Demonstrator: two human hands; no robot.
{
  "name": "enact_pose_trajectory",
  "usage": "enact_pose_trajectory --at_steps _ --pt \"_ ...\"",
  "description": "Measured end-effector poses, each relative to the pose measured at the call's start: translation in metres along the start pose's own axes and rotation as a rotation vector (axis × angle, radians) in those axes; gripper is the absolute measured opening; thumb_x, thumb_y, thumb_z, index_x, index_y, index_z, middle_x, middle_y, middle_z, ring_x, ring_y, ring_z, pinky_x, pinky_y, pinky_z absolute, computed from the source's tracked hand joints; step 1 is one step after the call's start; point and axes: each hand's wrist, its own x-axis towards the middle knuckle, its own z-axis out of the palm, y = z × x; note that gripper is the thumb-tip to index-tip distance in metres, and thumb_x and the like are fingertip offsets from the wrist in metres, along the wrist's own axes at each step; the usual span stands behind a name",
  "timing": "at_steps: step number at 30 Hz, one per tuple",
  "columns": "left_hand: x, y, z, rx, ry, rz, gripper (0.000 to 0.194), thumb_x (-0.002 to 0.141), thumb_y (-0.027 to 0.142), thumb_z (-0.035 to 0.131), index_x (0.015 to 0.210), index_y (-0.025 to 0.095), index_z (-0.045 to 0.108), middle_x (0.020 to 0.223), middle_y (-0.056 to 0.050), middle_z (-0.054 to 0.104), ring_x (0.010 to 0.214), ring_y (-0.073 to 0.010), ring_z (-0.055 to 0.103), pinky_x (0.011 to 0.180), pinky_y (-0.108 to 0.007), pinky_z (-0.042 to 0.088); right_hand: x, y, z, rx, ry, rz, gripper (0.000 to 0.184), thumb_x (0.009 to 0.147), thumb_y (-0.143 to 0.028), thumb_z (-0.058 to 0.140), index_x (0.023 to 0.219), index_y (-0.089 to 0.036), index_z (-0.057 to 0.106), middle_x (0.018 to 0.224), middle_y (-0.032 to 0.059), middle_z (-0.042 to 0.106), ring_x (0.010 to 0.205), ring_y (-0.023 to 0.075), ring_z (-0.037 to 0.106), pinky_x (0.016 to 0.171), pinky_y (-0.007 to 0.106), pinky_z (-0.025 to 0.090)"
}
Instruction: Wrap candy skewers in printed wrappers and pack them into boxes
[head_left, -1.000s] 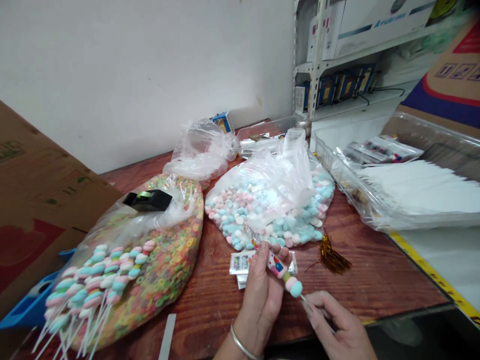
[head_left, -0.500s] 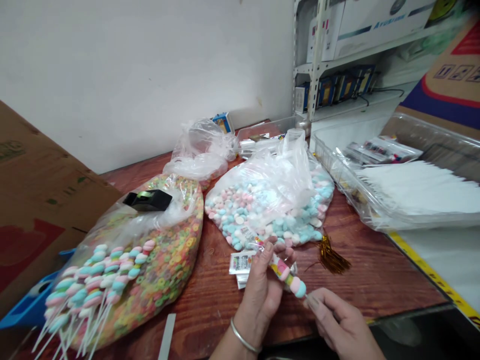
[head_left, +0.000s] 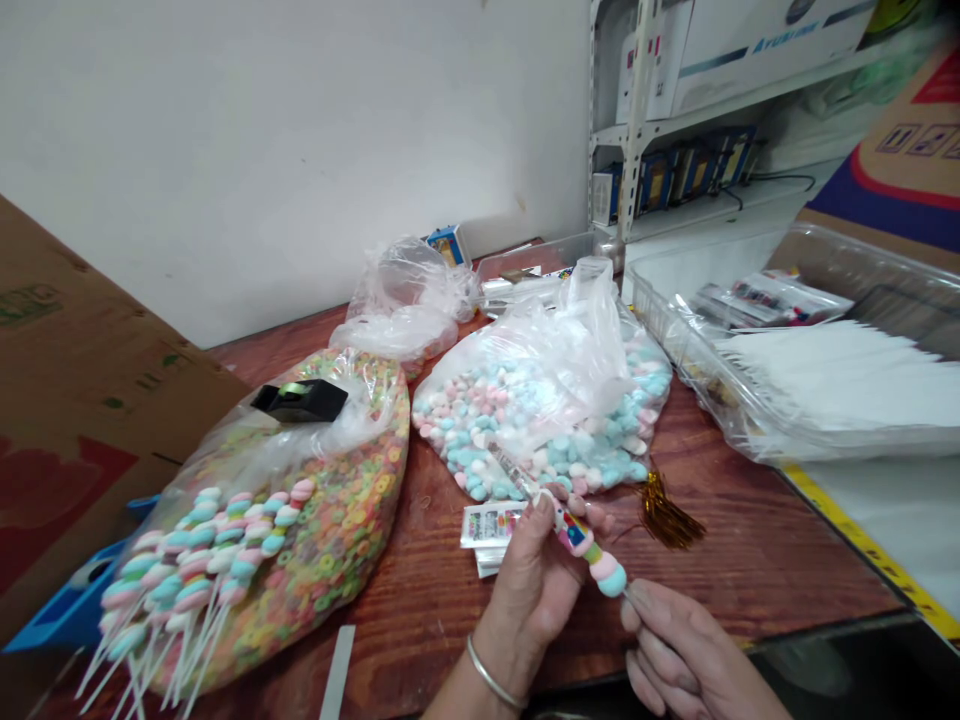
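My left hand (head_left: pixel 536 575), with a metal bangle on its wrist, is closed around a marshmallow skewer (head_left: pixel 606 574) in a clear printed wrapper (head_left: pixel 512 470). Pink and blue marshmallows stick out at the skewer's lower end. My right hand (head_left: pixel 679 640) pinches the stick just below them; most of the stick is hidden by the fingers. Beyond the left hand lies a clear bag of pastel marshmallows (head_left: pixel 480 430). Small printed packets (head_left: pixel 487 527) sit beside that hand, and gold twist ties (head_left: pixel 667 515) lie to its right.
Several marshmallow skewers (head_left: pixel 199 560) rest on a bag of ring-shaped candy (head_left: pixel 352 500), with a black tape dispenser (head_left: pixel 304 401) on top. A clear tray (head_left: pixel 757 440) with white paper bags stands right. Cardboard boxes (head_left: pixel 75 400) flank the table (head_left: pixel 427 610).
The wrapped skewer has turned between my hands, so blue and red print now faces up. Both hands have shifted slightly right and keep hold of it.
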Motion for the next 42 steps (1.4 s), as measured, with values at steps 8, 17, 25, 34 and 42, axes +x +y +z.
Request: enact_pose_trajectory --at_steps 8,17,25,34,42 --pt "-0.002 -0.016 0.006 0.155 0.167 0.066 0.026 0.088 0.036 0.058 0.088 0.011 0.065 0.083 -0.008 0.068 0.081 -0.0199 0.066 0.074 -0.030 0.050 -0.001 0.011 0.002 -0.919 0.432 -0.520 0.028 0.089 -0.046 0.053 0.092 -0.022 0.066 0.073 0.0026 0.067 0.066 0.0181 0.061 0.064 0.025 0.043" --pt "-0.003 -0.030 -0.003 0.099 0.090 0.024 0.015 0.087 0.028 0.061 0.086 0.013 0.065 0.068 -0.001 0.064 0.068 -0.0124 0.064 0.068 -0.023 0.048 0.007 0.002 0.022 -0.274 0.186 -0.159 0.038 0.086 -0.057 0.056 0.087 -0.019 0.057 0.046 -0.0129 0.024 0.038 0.0054 0.018 0.037 0.017 0.024" --pt "0.005 -0.005 0.001 0.007 0.083 0.022 0.035 0.087 0.046 0.056 0.096 0.013 0.066 0.092 -0.008 0.069 0.081 -0.0204 0.066 0.079 -0.037 0.052 0.009 0.004 0.011 -0.518 0.156 -0.221 0.035 0.091 -0.053 0.052 0.084 -0.019 0.056 0.054 -0.0087 0.041 0.038 0.0051 0.032 0.037 0.017 0.029" --pt "-0.004 -0.032 -0.001 0.095 0.129 -0.015 0.032 0.089 0.043 0.054 0.088 0.012 0.065 0.089 -0.010 0.069 0.087 -0.0207 0.065 0.085 -0.036 0.050 0.007 0.014 -0.008 -1.393 0.348 -0.988 0.020 0.095 -0.019 0.048 0.108 -0.019 0.062 0.089 0.0065 0.074 0.072 0.0182 0.070 0.067 0.024 0.049" --pt "0.010 -0.011 -0.005 0.060 0.183 0.154 0.016 0.084 0.028 0.065 0.095 0.016 0.065 0.080 -0.002 0.064 0.072 -0.0119 0.062 0.075 -0.026 0.052 0.006 0.007 0.008 -0.777 0.235 -0.422 0.028 0.093 -0.044 0.049 0.083 -0.021 0.060 0.064 -0.0010 0.060 0.052 0.0123 0.055 0.051 0.022 0.045"
